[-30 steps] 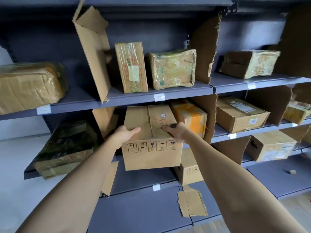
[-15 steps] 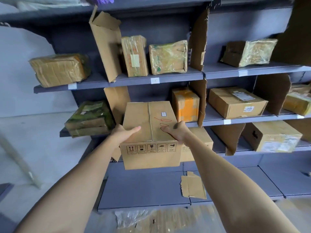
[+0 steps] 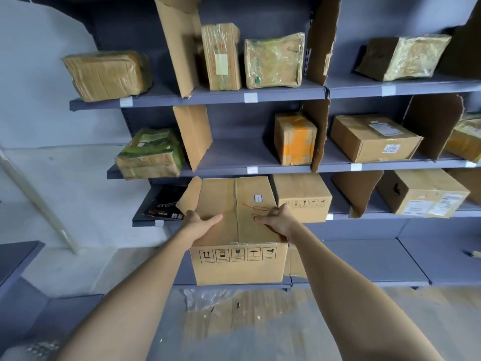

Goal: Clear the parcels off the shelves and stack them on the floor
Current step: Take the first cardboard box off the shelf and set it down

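Storeroom with a pale wall and grey metal shelves (image 3: 260, 96) in tiers, split into bays by torn cardboard dividers (image 3: 179, 43). Pale floor (image 3: 78, 194) below; a sheet of cardboard (image 3: 234, 313) lies flat at the foot of the unit.

The box (image 3: 238, 230) is off the shelf, held in the air in front of the lower tiers, a little above the bottom shelf. Plain corrugated carton, taped along the top seam, red scribble and a small white label on the lid, a row of handling symbols on the near face. The left hand (image 3: 199, 224) grips the left top edge, thumb laid over the lid. The right hand (image 3: 277, 220) grips the right top edge, fingers curled down the far side. What sits under the box I cannot see.

Handling, as a guess: stiff walls and square corners, so it should stack well. Dry card gives fair friction. The symbols suggest keeping it upright and setting it down gently. Weight unknown; the arms are stretched out and level. A hold under the bottom corners would look safer than the top edges for lowering.

Around it: a similar box (image 3: 303, 196) just behind on the right. Above, an orange-taped parcel (image 3: 295, 138), a green-wrapped parcel (image 3: 151, 153) and several film-wrapped parcels (image 3: 273, 59) wait on the shelves.
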Motion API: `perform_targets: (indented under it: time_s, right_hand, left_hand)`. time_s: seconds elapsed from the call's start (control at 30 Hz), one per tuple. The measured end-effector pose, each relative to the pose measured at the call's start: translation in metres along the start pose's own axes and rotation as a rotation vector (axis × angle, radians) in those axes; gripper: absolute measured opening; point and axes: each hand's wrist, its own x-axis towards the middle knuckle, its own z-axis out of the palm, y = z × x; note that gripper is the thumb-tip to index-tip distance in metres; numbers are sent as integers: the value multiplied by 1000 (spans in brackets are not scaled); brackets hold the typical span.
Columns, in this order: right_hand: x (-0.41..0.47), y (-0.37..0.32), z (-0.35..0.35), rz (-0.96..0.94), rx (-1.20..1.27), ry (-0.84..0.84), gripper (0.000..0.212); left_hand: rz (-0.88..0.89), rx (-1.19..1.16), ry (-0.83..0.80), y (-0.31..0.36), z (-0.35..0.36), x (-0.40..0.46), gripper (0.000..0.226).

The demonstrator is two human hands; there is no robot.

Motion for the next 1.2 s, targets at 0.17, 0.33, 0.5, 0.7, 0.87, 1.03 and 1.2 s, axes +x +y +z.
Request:
perform_targets:
  time_s: [0.17, 0.33, 0.5, 0.7, 0.87, 1.03, 1.2]
  right_hand:
    - [-19, 32, 23, 110, -12, 159, 94]
    - [-28, 67, 36, 161, -8, 164, 89]
    - [-28, 108, 23, 227, -40, 215, 84]
    - [-40, 128, -7, 306, 24, 309, 75]
    - [-48, 147, -45, 381, 111, 423, 85]
    - [-41, 181, -95, 420, 231, 544, 77]
    - [-33, 220, -149, 475, 315, 630, 79]
  left_hand:
    - [7, -13, -48, -34, 20, -2, 105]
    - [16, 42, -68, -57, 34, 0, 93]
    - [74, 126, -152, -60, 60, 2, 91]
    - [131, 216, -246, -37, 102, 3, 81]
    - [190, 268, -321, -5, 150, 7, 99]
    - [237, 319, -402, 35, 215, 7, 118]
    - [280, 380, -464, 76, 284, 11, 127]
